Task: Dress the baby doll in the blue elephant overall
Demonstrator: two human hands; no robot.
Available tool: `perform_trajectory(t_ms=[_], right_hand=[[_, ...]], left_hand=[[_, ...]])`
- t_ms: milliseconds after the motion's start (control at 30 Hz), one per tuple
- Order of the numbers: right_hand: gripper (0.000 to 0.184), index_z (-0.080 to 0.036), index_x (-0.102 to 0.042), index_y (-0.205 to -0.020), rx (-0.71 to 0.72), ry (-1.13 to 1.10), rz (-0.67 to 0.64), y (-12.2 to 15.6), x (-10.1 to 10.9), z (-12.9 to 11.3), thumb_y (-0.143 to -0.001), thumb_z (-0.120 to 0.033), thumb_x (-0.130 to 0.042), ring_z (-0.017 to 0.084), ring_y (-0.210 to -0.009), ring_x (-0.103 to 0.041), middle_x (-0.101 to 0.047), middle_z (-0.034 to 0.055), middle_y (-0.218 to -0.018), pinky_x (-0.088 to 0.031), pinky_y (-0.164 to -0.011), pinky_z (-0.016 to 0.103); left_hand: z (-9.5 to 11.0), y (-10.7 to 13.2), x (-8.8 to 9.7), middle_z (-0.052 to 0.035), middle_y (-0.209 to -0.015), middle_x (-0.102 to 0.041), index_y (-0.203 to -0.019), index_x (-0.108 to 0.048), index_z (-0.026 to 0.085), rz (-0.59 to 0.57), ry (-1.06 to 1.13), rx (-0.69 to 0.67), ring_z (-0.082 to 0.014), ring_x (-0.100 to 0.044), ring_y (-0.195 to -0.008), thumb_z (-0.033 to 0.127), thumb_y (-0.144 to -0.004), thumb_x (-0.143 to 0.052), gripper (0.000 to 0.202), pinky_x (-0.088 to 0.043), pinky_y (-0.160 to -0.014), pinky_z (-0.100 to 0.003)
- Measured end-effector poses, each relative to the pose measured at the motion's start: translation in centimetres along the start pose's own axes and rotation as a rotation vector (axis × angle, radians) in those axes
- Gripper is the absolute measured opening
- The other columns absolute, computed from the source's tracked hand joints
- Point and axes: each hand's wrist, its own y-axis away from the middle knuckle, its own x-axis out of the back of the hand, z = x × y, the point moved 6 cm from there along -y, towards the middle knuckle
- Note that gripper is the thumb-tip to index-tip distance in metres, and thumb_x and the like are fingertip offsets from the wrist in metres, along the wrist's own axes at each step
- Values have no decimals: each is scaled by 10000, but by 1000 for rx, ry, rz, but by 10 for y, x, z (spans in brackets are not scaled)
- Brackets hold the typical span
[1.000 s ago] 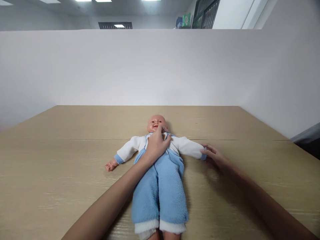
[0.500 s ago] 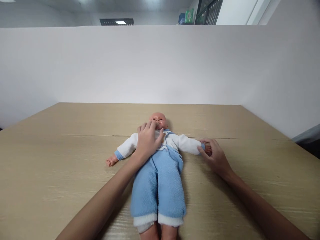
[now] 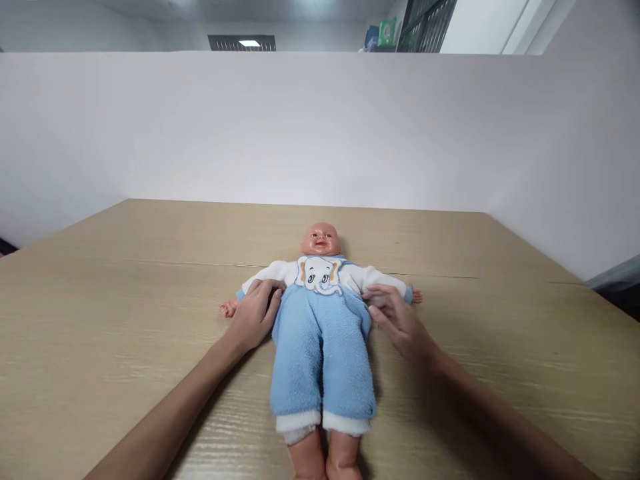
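A baby doll lies on its back on the table, head away from me, arms spread to both sides. It wears blue fleece trousers and a white top with blue cuffs and an elephant face on the chest. My left hand rests beside the doll's waist, its bent fingers at the sleeve on that side and the thumb apart. On the other side my right hand hovers by the doll's flank, fingers curved below the sleeve, thumb apart, nothing held. Both doll feet fall outside the view.
The wide wooden table has a thin seam running across it behind the doll's arms. A white partition closes off the back and the right side. Dark grey material shows past the right edge.
My left hand has left the doll's chest and come down to its side, uncovering the elephant face. My right hand has let go of the doll's hand and moved inward to its waist.
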Motion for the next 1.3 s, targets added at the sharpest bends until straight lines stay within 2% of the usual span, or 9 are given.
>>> perform_trajectory(t_ms=[133, 233, 367, 567, 733, 833, 933, 1067, 1300], right_hand=[[257, -276, -547, -1248, -35, 1, -138, -6, -26, -4, -1100, -486, -536, 199, -782, -550, -588, -18, -874, -471, -778, 357], [278, -265, -575, -1055, -57, -78, -179, -19, -26, 0, -1118, -518, -478, 194, -774, -483, -520, -30, -823, -412, -758, 349], [336, -246, -566, -884, -101, -251, -124, -29, -23, 10, -1064, -530, -584, 194, -810, -452, -474, -20, -831, -391, -763, 338], [247, -280, -490, -1015, -189, -392, -54, -23, -26, 33, -1063, -522, -498, 170, -659, -356, -410, -40, -813, -318, -576, 313], [229, -279, -519, -1044, -164, -333, 42, -24, -21, 38, -1054, -502, -571, 186, -748, -458, -460, -21, -871, -388, -668, 326], [235, -271, -570, -1096, -127, -170, 122, -21, -18, 36, -1037, -489, -633, 214, -832, -537, -534, 5, -928, -445, -779, 363], [225, -259, -597, -1192, -39, 168, 154, -16, -14, 25, -1058, -440, -596, 234, -773, -561, -580, 20, -896, -476, -756, 392], [215, -249, -604, -1251, 176, 509, 192, -10, 3, 11, -1052, -327, -587, 319, -1103, -650, -697, 113, -1173, -505, -1003, 487], [710, -222, -443, -1599, 269, 751, 156, -2, 61, 47, -982, -449, -712, 410, -1344, -579, -638, 187, -1476, -438, -1161, 595]], left_hand=[[2, -2, -5, -88, -1129, -726, -1128, -619, 265, -20, 17, 11, -308, -638, -1103, 383, -1123, -347, 296, -496, -1003, -486], [2, -2, -9, -79, -1080, -718, -1100, -606, 253, -66, 24, -2, -296, -640, -1015, 410, -1132, -327, 322, -474, -974, -482], [-3, 1, -10, -57, -1042, -691, -1064, -577, 248, -151, 99, -25, -274, -589, -975, 460, -1142, -330, 335, -418, -974, -463], [-17, 1, -19, -27, -1017, -570, -1088, -555, 225, -247, 529, 61, -223, -512, -961, 538, -1116, -464, 328, -414, -920, -360], [-24, -5, -25, 1, -948, -519, -1046, -599, 204, -241, 753, 139, -182, -476, -897, 522, -1072, -593, 319, -383, -847, -306], [-27, -8, -25, -6, -962, -541, -1010, -621, 194, -196, 785, 176, -183, -494, -919, 513, -1066, -610, 324, -379, -855, -307], [-29, -9, -25, -4, -973, -546, -1023, -605, 201, -155, 753, 194, -185, -497, -923, 516, -1069, -601, 318, -389, -850, -311], [-29, -6, -24, -5, -970, -565, -1044, -585, 213, -85, 563, 161, -190, -513, -896, 506, -1106, -514, 308, -418, -832, -327], [-17, -3, -12, -55, -1139, -647, -1200, -589, 220, 119, 313, 79, -220, -610, -1035, 372, -1095, -553, 189, -486, -927, -376]])
